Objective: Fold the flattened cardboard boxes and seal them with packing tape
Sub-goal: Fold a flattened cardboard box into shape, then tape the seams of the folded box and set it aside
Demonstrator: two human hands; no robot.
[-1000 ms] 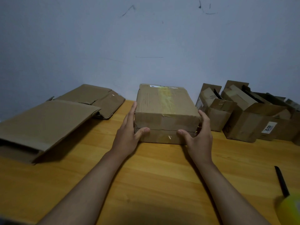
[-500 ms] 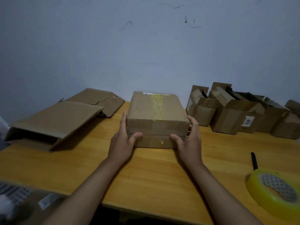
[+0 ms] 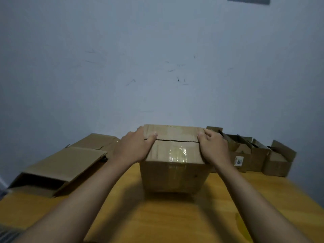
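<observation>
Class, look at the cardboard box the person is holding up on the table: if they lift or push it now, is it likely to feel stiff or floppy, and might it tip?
The cardboard box probably holds its shape, since its walls look square. Its top may flex: an open seam runs between the flaps, pinned only by the left hand and right hand. It stands tall, so a high push might tip it.

Both my bare forearms reach forward, nearly parallel. My left hand (image 3: 133,148) grips the box (image 3: 173,165) at its upper left edge, thumb lying over the top by the seam, fingers wrapped round the far side. My right hand (image 3: 213,146) mirrors it on the upper right edge, thumb on top, knuckles bent, fingers curled down the side
</observation>
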